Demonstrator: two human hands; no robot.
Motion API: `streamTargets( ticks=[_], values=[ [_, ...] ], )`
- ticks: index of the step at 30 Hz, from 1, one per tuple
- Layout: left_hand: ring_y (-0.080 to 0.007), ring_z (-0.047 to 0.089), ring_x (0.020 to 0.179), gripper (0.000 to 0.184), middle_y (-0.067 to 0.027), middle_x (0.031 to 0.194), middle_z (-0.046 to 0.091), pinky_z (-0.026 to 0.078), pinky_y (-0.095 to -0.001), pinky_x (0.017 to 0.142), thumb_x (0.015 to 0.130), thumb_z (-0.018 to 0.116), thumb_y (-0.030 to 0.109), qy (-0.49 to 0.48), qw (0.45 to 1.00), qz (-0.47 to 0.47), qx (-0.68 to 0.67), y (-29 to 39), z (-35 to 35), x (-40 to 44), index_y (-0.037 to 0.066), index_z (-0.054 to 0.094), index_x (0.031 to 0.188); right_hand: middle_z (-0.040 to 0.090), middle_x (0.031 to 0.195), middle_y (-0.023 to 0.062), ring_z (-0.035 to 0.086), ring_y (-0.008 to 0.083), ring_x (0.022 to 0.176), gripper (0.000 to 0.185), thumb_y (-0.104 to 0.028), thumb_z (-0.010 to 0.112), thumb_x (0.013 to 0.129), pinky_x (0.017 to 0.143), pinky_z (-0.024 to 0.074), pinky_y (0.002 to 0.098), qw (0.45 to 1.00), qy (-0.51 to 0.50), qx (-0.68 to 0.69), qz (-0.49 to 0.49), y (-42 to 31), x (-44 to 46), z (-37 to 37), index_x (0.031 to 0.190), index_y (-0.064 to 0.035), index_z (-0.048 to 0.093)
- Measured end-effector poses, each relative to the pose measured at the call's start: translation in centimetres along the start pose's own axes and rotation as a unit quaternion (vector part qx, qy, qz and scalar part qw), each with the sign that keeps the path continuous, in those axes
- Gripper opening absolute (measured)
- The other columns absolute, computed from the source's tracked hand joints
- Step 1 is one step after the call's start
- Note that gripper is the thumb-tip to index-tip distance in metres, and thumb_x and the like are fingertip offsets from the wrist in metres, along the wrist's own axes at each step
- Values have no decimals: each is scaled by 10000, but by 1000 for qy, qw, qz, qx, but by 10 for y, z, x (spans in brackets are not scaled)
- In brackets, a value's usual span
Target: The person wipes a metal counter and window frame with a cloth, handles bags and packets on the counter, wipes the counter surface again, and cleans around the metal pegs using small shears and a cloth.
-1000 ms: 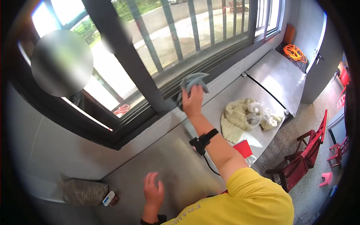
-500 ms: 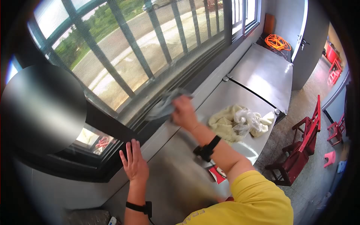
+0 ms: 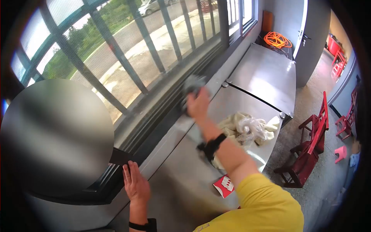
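Observation:
My right hand (image 3: 199,103) is closed round a crumpled grey cloth (image 3: 194,82), both smeared by motion. Cloth and hand are at the dark track (image 3: 167,105) along the bottom of the barred window (image 3: 150,42). My left hand (image 3: 137,185) has its fingers stretched out, with the tips at the end of the black window frame (image 3: 119,156); nothing is in it. Below the sill (image 3: 170,141) runs a shiny metal worktop (image 3: 181,170). On it, beyond my right forearm, lie a cream cloth (image 3: 235,120) and a clear plastic bag (image 3: 251,129).
A red and white packet (image 3: 224,186) lies beside my right arm. A blurred grey disc (image 3: 58,135) blocks the left of the view. An orange cable coil (image 3: 277,40) sits at the far end. Red wooden chairs (image 3: 307,154) and a pink stool (image 3: 340,154) stand at right.
My right hand has slid the grey cloth along the window track, away from my left hand. My left hand stays at the frame's end. The view has shifted slightly.

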State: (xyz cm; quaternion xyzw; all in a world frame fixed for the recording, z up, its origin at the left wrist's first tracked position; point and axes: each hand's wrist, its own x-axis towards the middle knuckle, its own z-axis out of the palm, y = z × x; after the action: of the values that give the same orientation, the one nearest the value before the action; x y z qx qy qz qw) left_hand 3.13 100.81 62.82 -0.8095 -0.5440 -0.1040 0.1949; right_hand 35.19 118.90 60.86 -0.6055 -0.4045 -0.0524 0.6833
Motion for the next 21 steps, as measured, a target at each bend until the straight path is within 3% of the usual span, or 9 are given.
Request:
streamTargets(
  ticks=[2, 4, 5, 8, 9, 11, 15, 19, 21],
  values=[
    [-355, 246, 1395, 699, -135, 1502, 283, 260, -475, 1123, 722, 543, 21, -5, 1000, -2, -7, 5, -5, 2, -26, 360, 1395, 468, 825, 216, 485, 423, 809, 264, -49, 578, 661, 748, 407, 478, 989, -84, 114, 37, -53, -70, -7, 902, 7, 486],
    [-350, 246, 1396, 719, -133, 1505, 279, 261, -477, 1123, 709, 550, 19, -8, 1000, -6, -9, 6, -11, 3, -21, 355, 1400, 454, 906, 215, 471, 432, 873, 362, -3, 579, 611, 786, 419, 474, 965, -129, 191, -126, -85, -110, -14, 965, 15, 507],
    [-338, 254, 1395, 718, -129, 1503, 287, 265, -477, 1121, 706, 552, 27, -12, 999, 3, 34, 3, -12, 3, -13, 365, 1398, 458, 931, 210, 471, 428, 909, 397, 15, 569, 605, 824, 418, 466, 957, -173, 205, -112, -93, -117, -14, 997, 23, 507],
    [-313, 282, 1388, 694, -121, 1491, 318, 271, -479, 1118, 708, 546, 38, -17, 994, 19, 110, -1, -22, 2, 3, 398, 1385, 467, 952, 224, 477, 429, 947, 417, 23, 563, 604, 859, 408, 465, 966, -136, 177, -130, -63, -95, 5, 1015, 32, 500],
    [-301, 301, 1382, 672, -117, 1481, 341, 274, -480, 1116, 714, 539, 41, -16, 990, 22, 136, 0, -21, 3, 11, 420, 1375, 483, 1004, 246, 474, 443, 990, 443, 31, 559, 609, 889, 398, 463, 966, -144, 205, -67, -50, -70, 4, 1047, 41, 492],
    [-298, 324, 1370, 645, -115, 1467, 365, 275, -481, 1115, 721, 530, 41, -1, 990, 27, 139, -2, -17, 3, 15, 444, 1359, 517, 1016, 235, 487, 450, 967, 387, 40, 524, 666, 858, 418, 433, 986, 5, 166, 31, -16, -17, 13, 1049, 23, 474],
    [-294, 379, 1338, 557, -103, 1419, 432, 293, -486, 1106, 748, 506, 42, 22, 989, 24, 145, -3, -10, 3, 15, 511, 1304, 548, 1001, 231, 532, 437, 952, 286, -28, 554, 779, 814, 438, 469, 990, 141, 18, 8, 61, 100, 17, 1057, -2, 490],
    [-323, 377, 1334, 553, -124, 1408, 438, 293, -492, 1109, 741, 512, 58, 20, 988, 33, 149, -11, -5, 0, -2, 518, 1291, 602, 1043, 230, 564, 421, 994, 300, -186, 567, 821, 858, 447, 484, 988, 92, -66, 109, 137, 203, 10, 1063, -7, 555],
    [-358, 356, 1342, 579, -155, 1424, 413, 274, -498, 1119, 733, 517, 51, 9, 987, 50, 154, -18, 0, -3, -34, 491, 1305, 622, 1064, 238, 575, 411, 1024, 318, -259, 551, 852, 876, 453, 467, 979, 53, -112, 165, 129, 236, -7, 1047, -10, 586]
  ],
)
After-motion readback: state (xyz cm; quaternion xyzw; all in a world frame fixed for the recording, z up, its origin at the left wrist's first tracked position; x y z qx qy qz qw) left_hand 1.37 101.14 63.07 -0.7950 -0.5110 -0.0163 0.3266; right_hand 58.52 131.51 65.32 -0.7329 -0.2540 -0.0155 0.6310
